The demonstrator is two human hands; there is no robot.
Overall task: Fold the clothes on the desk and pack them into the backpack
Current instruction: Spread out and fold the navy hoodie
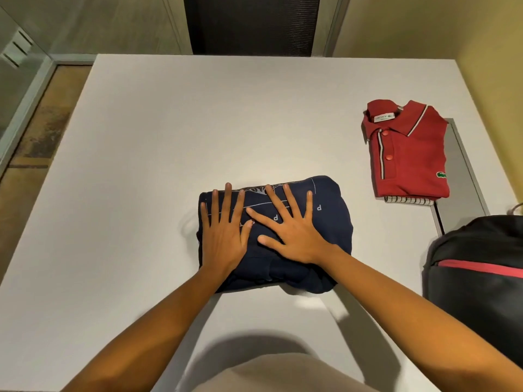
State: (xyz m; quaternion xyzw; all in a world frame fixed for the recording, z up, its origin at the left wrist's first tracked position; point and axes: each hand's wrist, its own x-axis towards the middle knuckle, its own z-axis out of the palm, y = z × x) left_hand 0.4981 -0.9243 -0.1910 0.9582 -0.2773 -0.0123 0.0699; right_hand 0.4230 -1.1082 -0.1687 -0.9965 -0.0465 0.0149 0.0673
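Note:
A folded navy garment (325, 230) with pale printed lines lies in the middle of the white desk (198, 123). My left hand (223, 230) lies flat on its left half, fingers straight and spread. My right hand (291, 230) presses flat on its centre, fingers spread, thumb pointing left. A folded red polo shirt (410, 154) lies at the right of the desk on top of a striped garment (407, 200), of which only an edge shows. A black backpack (478, 281) with a red stripe sits at the desk's right edge, partly cut off by the frame.
A grey metal strip (464, 176) runs along the desk beside the red polo. A dark panel (252, 24) stands behind the far edge. Floor shows past the desk's left edge.

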